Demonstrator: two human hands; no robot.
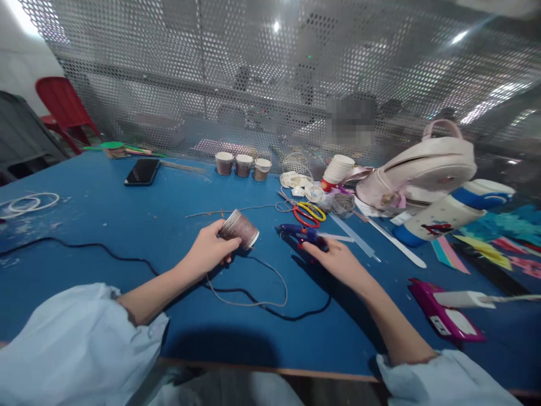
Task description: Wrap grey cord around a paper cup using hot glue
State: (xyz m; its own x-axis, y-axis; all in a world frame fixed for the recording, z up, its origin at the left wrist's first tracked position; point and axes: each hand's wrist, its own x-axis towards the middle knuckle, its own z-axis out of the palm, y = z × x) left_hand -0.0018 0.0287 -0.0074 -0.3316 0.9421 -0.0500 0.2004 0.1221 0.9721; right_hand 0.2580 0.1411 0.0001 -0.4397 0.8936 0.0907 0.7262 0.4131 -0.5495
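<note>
My left hand (pixel 213 246) is wrapped round a small paper cup (pixel 240 228) wound with brown-grey cord, tilted on its side above the table. A loose grey cord (pixel 284 286) hangs from the cup and loops over the tabletop. In my right hand (pixel 333 256) is a blue hot glue gun (pixel 296 230), its nozzle pointing left toward the cup, with a clear glue stick (pixel 338 237) out of its back end. Cup and nozzle are apart. Just beyond the glue gun lie scissors with red and yellow handles (pixel 310 213).
Several cord-wrapped cups (pixel 244 165) stand at the back beside a stack of white paper cups (pixel 339 168). A phone (pixel 142 171) lies back left. On the right are a pink backpack (pixel 426 163), a bottle (pixel 448 217) and a magenta power strip (pixel 443 310). A black cable (pixel 105 246) crosses the blue table.
</note>
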